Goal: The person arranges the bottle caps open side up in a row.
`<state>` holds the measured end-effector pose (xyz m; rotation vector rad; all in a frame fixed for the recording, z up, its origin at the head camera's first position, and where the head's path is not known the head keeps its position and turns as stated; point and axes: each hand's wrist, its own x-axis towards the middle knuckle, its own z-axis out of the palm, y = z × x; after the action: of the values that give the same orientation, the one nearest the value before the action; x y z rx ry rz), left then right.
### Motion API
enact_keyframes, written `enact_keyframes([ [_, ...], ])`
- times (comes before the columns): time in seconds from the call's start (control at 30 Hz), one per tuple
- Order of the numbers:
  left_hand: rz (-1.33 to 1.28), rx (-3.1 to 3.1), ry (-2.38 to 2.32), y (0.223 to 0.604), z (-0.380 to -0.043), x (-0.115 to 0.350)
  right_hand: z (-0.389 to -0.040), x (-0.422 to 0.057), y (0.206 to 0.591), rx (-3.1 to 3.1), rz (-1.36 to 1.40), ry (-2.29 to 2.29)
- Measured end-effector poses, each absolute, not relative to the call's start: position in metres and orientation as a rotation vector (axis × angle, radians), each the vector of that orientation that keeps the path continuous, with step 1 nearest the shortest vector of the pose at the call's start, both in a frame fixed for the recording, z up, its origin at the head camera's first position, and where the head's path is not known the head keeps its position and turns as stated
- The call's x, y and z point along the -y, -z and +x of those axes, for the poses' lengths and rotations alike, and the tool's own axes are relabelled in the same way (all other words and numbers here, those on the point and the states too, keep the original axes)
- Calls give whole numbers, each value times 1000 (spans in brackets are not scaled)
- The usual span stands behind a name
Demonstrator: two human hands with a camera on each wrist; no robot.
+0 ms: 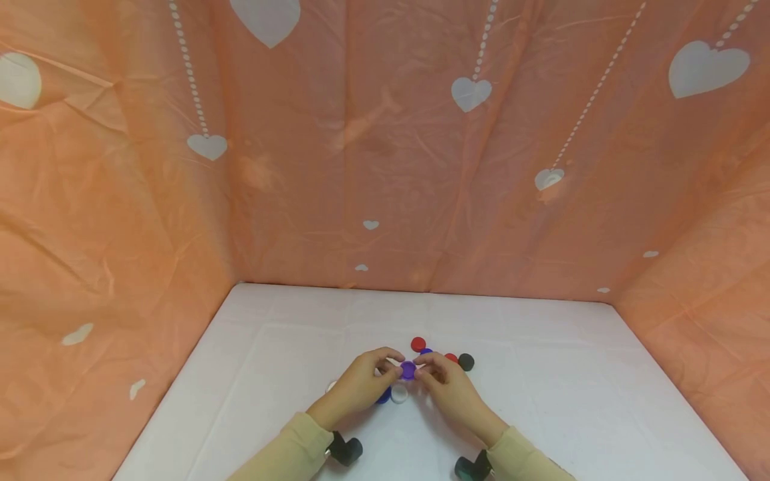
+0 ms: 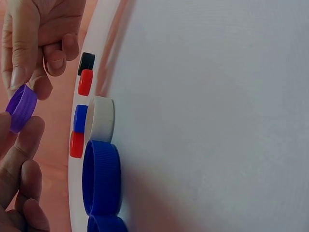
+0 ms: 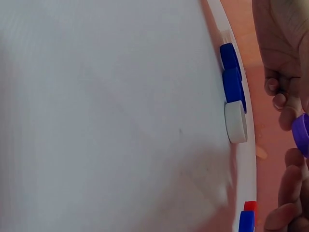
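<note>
A small purple bottle cap (image 1: 408, 371) is held up between both hands, above the white table. My left hand (image 1: 363, 379) pinches it on one side and my right hand (image 1: 450, 387) pinches it on the other, fingertips at its rim. From the left wrist view, the cap (image 2: 22, 108) shows tilted, its hollow side partly visible. Just below the hands lies a white cap (image 1: 400, 393), beside a large blue cap (image 1: 383, 396) that the left hand partly covers. A second large blue cap (image 2: 107, 224) touches the first; the head view mostly hides it.
Beyond the right hand lie a red cap (image 1: 418, 344), a small blue cap (image 1: 426, 351), another red cap (image 1: 450, 357) and a black cap (image 1: 466, 362). Something whitish (image 1: 330, 386) peeks out left of the left hand. An orange curtain (image 1: 421, 200) with hearts encloses the table (image 1: 571, 387).
</note>
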<state>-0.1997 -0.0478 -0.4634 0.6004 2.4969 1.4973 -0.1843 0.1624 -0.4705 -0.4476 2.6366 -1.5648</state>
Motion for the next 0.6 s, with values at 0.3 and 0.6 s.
enact_keyframes([
  [0.3, 619, -2501, -1483, 468, -200, 46, -183, -163, 472, -2578, -475, 1549],
  [0.6, 684, -2499, -1449, 472, -202, 42, -182, -166, 475, -2603, -476, 1473],
])
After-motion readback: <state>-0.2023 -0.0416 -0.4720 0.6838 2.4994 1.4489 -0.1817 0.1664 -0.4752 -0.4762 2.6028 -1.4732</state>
